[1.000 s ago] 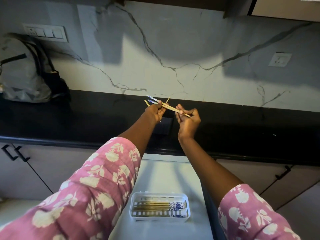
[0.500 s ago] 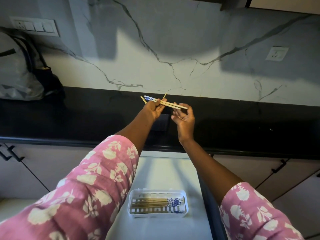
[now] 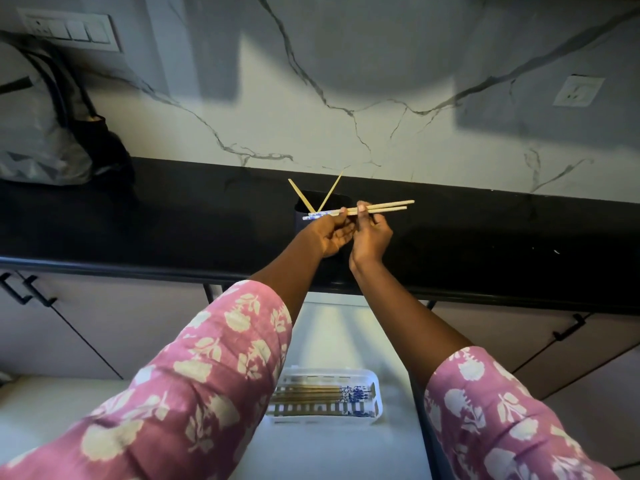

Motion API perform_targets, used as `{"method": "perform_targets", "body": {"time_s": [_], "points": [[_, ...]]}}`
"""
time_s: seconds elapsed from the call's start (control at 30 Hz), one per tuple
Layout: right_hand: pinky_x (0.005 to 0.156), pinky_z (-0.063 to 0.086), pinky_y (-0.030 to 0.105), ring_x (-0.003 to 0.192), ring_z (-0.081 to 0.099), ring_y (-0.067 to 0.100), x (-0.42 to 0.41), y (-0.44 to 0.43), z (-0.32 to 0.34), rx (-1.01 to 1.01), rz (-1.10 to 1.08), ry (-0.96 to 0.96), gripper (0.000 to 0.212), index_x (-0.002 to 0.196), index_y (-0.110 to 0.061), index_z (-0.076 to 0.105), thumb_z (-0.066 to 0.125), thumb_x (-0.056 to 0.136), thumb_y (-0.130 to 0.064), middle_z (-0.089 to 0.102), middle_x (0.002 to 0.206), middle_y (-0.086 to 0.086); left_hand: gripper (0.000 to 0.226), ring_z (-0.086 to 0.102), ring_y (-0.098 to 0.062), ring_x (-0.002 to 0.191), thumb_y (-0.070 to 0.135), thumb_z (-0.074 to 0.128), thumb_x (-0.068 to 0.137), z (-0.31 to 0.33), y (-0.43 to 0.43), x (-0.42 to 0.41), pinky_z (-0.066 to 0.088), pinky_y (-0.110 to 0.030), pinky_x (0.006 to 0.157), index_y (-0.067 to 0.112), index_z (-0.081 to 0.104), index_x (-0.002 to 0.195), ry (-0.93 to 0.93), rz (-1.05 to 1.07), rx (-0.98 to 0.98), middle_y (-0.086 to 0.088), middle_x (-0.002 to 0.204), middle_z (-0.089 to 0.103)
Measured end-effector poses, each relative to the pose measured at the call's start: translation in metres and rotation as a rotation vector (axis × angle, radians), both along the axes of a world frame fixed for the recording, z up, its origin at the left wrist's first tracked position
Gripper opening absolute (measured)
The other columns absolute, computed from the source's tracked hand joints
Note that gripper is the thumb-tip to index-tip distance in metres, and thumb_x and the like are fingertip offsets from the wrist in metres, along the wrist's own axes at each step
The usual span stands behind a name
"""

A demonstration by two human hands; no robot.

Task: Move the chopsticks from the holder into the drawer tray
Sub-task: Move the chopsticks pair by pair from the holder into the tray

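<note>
Light was uneven: bright patch on the marble wall point(image 3: 304, 109), broad soft shadows either side. Black surface point(image 3: 173, 216) was underexposed, detail lost. Wide-angle bowing curved its front edge. Near sleeves point(image 3: 194, 382) were slightly soft.

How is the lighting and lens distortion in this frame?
Head view: a bright patch lights the marble wall with soft shadows either side; the black counter is so dark the holder nearly vanishes; wide-angle bending curves the counter edge; hands and chopsticks stay sharp.
</note>
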State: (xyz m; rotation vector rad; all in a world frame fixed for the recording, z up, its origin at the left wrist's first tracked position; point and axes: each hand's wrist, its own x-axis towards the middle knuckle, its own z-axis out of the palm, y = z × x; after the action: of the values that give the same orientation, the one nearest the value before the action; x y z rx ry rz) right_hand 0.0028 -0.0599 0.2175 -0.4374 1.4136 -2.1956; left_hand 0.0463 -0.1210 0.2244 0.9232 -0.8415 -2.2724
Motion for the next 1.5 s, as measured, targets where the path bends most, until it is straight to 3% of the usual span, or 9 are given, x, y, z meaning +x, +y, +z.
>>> {"method": "perform_targets", "body": {"time_s": [0.2,0.37,0.63,0.8,0.9,1.13,1.3,1.4,1.5], "points": [[0.066,0.046,0.027,0.064,0.054,0.007,-0.019,-0.004,-0.027,0.157,-0.095,0.129,0.019,0.098,-0.004,0.069,0.061,0.091,-0.021,0.06,0.067,-0.003,0.039,0.065,-0.018,0.092,0.043,0.061,0.088,-0.049,-0.018,0.032,0.051,-0.029,0.074,0.008,0.061,0.107,-0.414,-0.068,-0.213,-0.007,0.098,0.068],[0.082,0.053,0.032,0.087,0.063,0.02,-0.025,0.004,-0.053,0.194,-0.032,0.151,0.022,0.103,0.006,0.065,0.056,0.094,-0.011,0.066,0.09,0.013,0.024,0.059,-0.011,0.064,0.036,0.055,0.094,-0.078,-0.041,0.051,0.043,-0.024,0.06,0.013,0.062,0.092,-0.674,0.021,-0.387,0.0,0.08,0.067],[0.084,0.056,0.032,0.085,0.067,0.022,-0.018,0.01,-0.095,0.36,0.144,0.312,0.024,0.107,0.009,0.062,0.052,0.096,-0.009,0.067,0.095,0.018,0.038,0.05,-0.035,0.125,0.027,0.044,0.099,-0.114,-0.076,0.077,0.039,-0.035,0.103,0.006,0.06,0.126,-1.206,-0.217,-0.886,-0.02,0.134,0.055],[0.083,0.055,0.043,0.087,0.068,0.039,-0.016,0.017,-0.112,0.544,0.31,0.629,0.023,0.098,0.008,0.065,0.052,0.096,-0.011,0.07,0.09,0.027,0.06,0.011,-0.035,0.147,0.045,0.044,0.096,-0.136,-0.093,0.092,0.007,-0.048,0.118,0.025,0.027,0.149,-1.482,-0.316,-0.908,-0.005,0.161,0.011],[0.067,0.051,0.03,0.078,0.067,0.038,-0.01,0.022,-0.127,0.659,0.428,0.88,0.024,0.096,0.008,0.064,0.051,0.096,-0.012,0.069,0.084,0.029,0.072,-0.007,-0.038,0.147,0.057,0.042,0.092,-0.145,-0.101,0.101,-0.001,-0.051,0.118,0.033,0.011,0.152,-1.535,-0.392,-0.823,-0.003,0.162,-0.008],[0.069,0.051,0.039,0.077,0.066,0.039,0.019,0.03,-0.147,0.866,0.652,1.315,0.032,0.127,-0.012,0.057,0.046,0.098,-0.018,0.071,0.085,0.026,0.072,-0.02,-0.039,0.145,0.061,0.035,0.092,-0.153,-0.105,0.101,-0.007,-0.053,0.117,0.038,0.0,0.151,-1.522,-0.463,-0.759,0.001,0.16,-0.019],[0.073,0.052,0.039,0.086,0.067,0.038,0.044,0.044,-0.166,1.041,0.817,1.612,0.031,0.121,-0.012,0.056,0.041,0.095,-0.011,0.069,0.095,0.02,0.071,-0.019,-0.04,0.145,0.062,0.036,0.092,-0.152,-0.106,0.1,-0.006,-0.053,0.117,0.043,-0.001,0.149,-1.52,-0.453,-0.725,0.005,0.16,-0.02],[0.058,0.054,0.032,0.064,0.071,0.034,0.062,0.057,-0.169,1.066,0.884,1.67,0.014,0.085,-0.003,0.068,0.066,0.071,-0.001,0.07,0.071,0.017,0.07,-0.019,-0.039,0.145,0.06,0.037,0.092,-0.151,-0.106,0.099,-0.007,-0.053,0.117,0.044,0.0,0.149,-1.515,-0.438,-0.715,0.006,0.159,-0.02],[0.037,0.044,0.015,0.029,0.059,0.02,0.072,0.064,-0.186,1.135,0.941,1.596,0.032,0.042,-0.011,0.06,0.085,0.022,-0.008,0.056,0.035,0.005,0.07,-0.02,-0.038,0.145,0.06,0.037,0.092,-0.151,-0.106,0.098,-0.008,-0.053,0.117,0.044,0.0,0.149,-1.512,-0.435,-0.715,0.007,0.159,-0.02]]}}
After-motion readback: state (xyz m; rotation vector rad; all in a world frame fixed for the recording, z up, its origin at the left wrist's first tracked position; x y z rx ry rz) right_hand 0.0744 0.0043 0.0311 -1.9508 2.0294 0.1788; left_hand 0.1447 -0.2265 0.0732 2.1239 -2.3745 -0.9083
